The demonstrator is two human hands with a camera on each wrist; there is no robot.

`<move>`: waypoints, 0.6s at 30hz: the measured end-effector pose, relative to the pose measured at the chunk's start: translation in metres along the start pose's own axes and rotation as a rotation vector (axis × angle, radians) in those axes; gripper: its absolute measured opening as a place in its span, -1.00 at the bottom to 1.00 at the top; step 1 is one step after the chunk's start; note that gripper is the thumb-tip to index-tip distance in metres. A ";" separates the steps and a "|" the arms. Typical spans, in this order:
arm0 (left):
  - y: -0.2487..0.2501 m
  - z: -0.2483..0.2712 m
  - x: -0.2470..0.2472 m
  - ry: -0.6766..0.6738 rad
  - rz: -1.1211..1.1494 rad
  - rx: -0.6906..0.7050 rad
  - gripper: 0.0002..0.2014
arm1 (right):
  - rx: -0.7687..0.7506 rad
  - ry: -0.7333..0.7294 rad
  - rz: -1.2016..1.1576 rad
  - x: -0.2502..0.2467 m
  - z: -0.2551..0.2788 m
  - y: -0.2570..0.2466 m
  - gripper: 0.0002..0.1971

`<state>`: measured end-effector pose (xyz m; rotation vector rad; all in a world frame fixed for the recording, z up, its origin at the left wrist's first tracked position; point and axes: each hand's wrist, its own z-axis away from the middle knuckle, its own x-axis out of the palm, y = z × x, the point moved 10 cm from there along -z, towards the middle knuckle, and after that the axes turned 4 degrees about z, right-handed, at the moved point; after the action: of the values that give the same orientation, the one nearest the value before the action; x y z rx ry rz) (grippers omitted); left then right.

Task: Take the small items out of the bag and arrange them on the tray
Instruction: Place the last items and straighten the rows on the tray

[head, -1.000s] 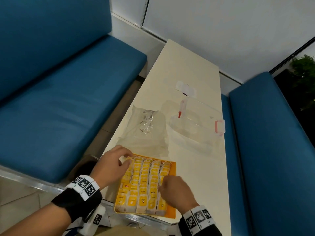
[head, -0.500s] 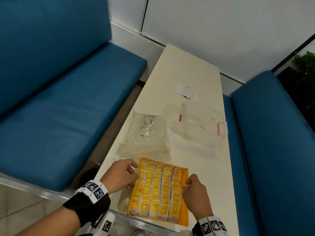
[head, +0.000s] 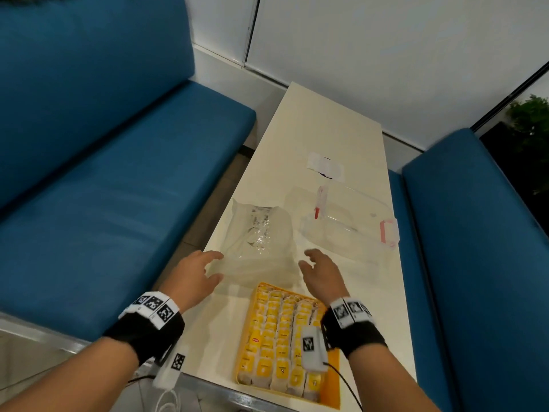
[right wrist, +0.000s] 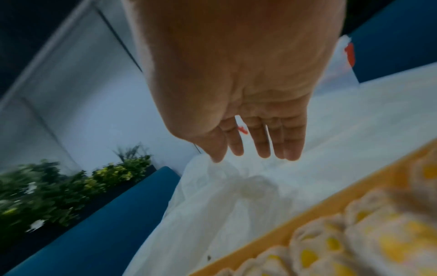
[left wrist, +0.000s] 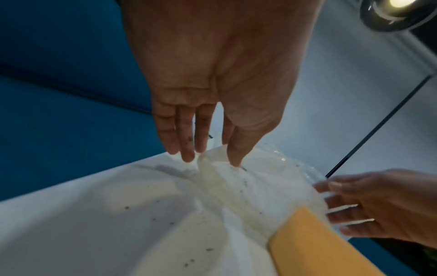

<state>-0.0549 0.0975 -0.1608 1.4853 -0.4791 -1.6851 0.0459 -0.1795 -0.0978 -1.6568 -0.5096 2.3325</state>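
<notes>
An orange tray [head: 333, 385] lies at the table's near edge, filled with rows of small yellow-and-white packets [head: 276, 337]. Just beyond it lies a clear, crumpled plastic bag [head: 258, 236]. My left hand [head: 196, 272] hovers at the bag's near left corner, fingers straight and spread, holding nothing; in the left wrist view its fingertips [left wrist: 189, 156] are at the bag's film [left wrist: 236, 179]. My right hand [head: 320, 272] hovers at the bag's near right corner, also with relaxed straight fingers [right wrist: 262, 147] above the bag [right wrist: 236, 196]. The tray's rim [right wrist: 307, 220] shows near the right wrist.
A clear plastic box with pink latches [head: 350, 227] lies to the right of the bag. A small white paper [head: 325, 169] sits farther back. Blue benches [head: 104, 203] flank the narrow cream table [head: 320, 120]; a plant [head: 531, 126] stands at the far right.
Both hands left the tray's sides and moved forward to the near corners of the plastic bag. The tray stays at the near edge with its packets.
</notes>
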 end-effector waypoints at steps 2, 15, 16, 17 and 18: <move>-0.010 -0.014 0.005 -0.044 0.076 -0.040 -0.65 | 0.038 -0.142 -0.042 0.025 -0.020 -0.019 -0.53; 0.019 -0.031 -0.027 -0.069 0.405 0.205 -0.15 | 0.126 -0.450 -0.807 0.101 -0.015 -0.158 -0.66; 0.019 -0.030 -0.035 -0.032 0.384 0.226 -0.23 | 0.129 -0.485 -0.844 0.106 -0.009 -0.166 -0.66; 0.018 -0.030 -0.046 0.021 0.359 0.250 -0.35 | 0.124 -0.533 -0.855 0.109 -0.003 -0.173 -0.65; 0.015 -0.028 -0.058 0.077 0.321 0.274 -0.44 | 0.111 -0.569 -0.868 0.110 0.002 -0.177 -0.65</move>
<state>-0.0251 0.1397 -0.1197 1.5621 -0.8838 -1.3451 0.0059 0.0236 -0.1195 -0.4924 -0.9427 2.0234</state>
